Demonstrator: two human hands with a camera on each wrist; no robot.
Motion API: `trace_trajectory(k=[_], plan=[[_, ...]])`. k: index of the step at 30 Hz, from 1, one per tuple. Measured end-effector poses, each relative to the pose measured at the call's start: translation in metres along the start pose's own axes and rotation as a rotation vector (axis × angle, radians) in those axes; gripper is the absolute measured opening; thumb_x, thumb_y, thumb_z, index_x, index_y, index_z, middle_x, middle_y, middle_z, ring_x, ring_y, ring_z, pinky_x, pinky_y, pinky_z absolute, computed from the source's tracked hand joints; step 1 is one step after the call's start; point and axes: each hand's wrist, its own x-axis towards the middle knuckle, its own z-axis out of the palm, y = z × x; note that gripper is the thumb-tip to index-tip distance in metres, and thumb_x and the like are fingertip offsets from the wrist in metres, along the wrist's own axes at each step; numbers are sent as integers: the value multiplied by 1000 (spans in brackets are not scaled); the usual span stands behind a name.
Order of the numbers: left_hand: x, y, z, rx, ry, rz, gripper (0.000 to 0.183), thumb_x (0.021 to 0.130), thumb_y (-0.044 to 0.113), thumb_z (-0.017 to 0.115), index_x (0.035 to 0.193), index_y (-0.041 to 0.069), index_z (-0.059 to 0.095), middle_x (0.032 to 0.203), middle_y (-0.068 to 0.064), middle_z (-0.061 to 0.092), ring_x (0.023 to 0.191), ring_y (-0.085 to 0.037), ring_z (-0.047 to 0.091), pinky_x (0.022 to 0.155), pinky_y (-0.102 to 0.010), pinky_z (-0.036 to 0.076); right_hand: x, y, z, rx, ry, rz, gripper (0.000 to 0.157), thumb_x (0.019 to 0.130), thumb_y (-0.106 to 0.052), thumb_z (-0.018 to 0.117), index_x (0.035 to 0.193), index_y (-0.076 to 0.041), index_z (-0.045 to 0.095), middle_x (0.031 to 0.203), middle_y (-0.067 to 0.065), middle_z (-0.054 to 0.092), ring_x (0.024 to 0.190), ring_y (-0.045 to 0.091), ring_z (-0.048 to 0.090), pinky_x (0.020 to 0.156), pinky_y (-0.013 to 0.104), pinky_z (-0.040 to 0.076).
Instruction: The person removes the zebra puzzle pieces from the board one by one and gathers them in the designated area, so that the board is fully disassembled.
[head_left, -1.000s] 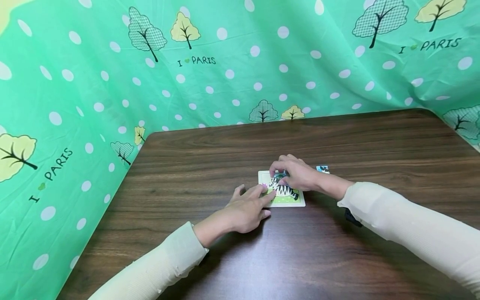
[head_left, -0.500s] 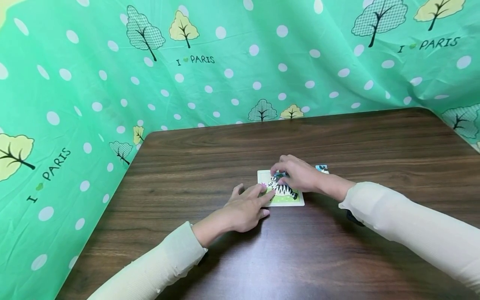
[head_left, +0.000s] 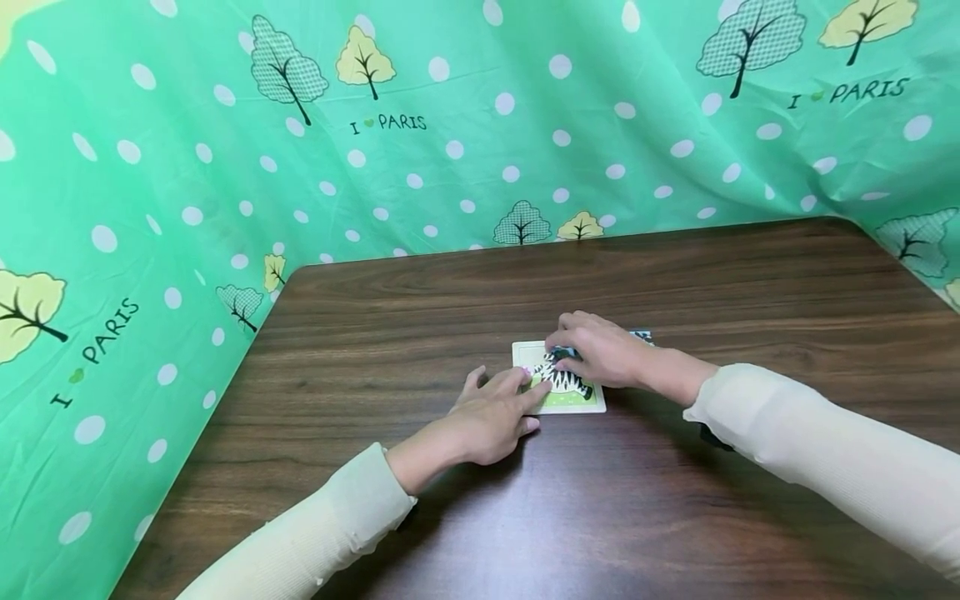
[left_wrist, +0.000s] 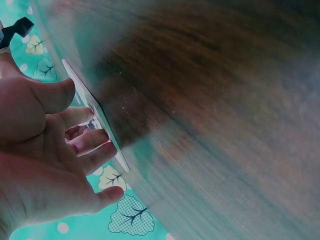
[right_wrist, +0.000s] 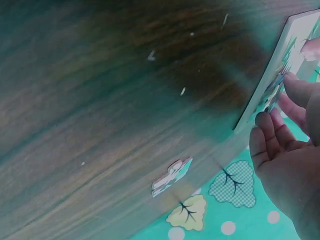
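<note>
A small picture puzzle board [head_left: 558,407] with a white rim and a zebra on green lies flat on the table. My left hand [head_left: 487,421] rests its spread, mostly straight fingers on the board's left side. In the left wrist view those fingertips [left_wrist: 102,136] press on the board's face. Over the upper right of the board, my right hand [head_left: 603,354] pinches a puzzle piece [right_wrist: 274,92] between thumb and fingers, low against the picture. The hand covers much of that piece and the board's upper right corner.
A loose puzzle piece [right_wrist: 172,177], partly blue in the head view, lies on the dark wood table [head_left: 390,333] beyond my right wrist. A green dotted cloth [head_left: 420,200] printed with trees hangs behind the table and along its left side.
My right hand has shifted slightly right over the board and now covers more of the loose piece in the head view. My left hand stays in place on the board.
</note>
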Motion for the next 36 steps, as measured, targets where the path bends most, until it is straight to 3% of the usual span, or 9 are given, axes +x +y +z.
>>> trace_trajectory(k=[12, 24, 36], plan=[[1, 2, -1, 6, 12, -11, 55, 100, 39, 47, 151, 29, 32, 139, 1, 39, 132, -14, 36, 111, -51, 19, -15, 14, -15, 45, 23, 60, 24, 85, -12, 74, 108, -4, 71, 89, 4, 57, 78, 18, 52, 70, 36, 45], [1, 2, 0, -47, -2, -14, 54, 101, 37, 45, 152, 30, 30, 149, -2, 31, 139, -17, 30, 110, -50, 19, -57, 49, -41, 23, 108, 157, 22, 83, -6, 72, 105, -4, 71, 87, 3, 59, 71, 18, 51, 63, 32, 41], [0, 4, -1, -74, -9, -11, 55, 101, 37, 46, 152, 29, 29, 154, -2, 27, 142, -17, 23, 110, -53, 19, -94, 74, -47, -16, 74, 284, 25, 84, -10, 74, 108, -7, 71, 91, 1, 59, 72, 15, 48, 63, 32, 38]])
